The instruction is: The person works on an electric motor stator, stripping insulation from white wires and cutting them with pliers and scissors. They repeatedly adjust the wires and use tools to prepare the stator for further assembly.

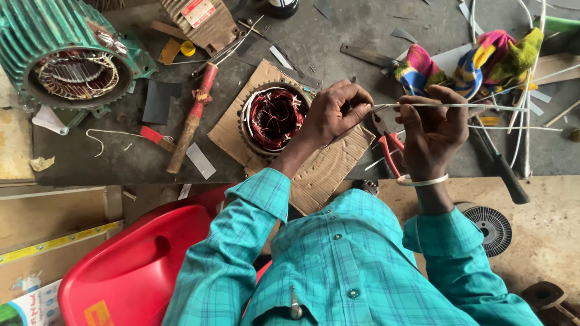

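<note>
Both my hands pinch a thin white sleeve.
My left hand (338,111) and right hand (432,124) grip the sleeve (447,106), seemingly taut, above the workbench's (338,36) front edge.

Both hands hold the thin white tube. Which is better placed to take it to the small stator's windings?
Probably the left hand: it pinches the white tube right beside the small stator on the cardboard. The right hand grips it farther off, above the red-handled pliers.
</note>
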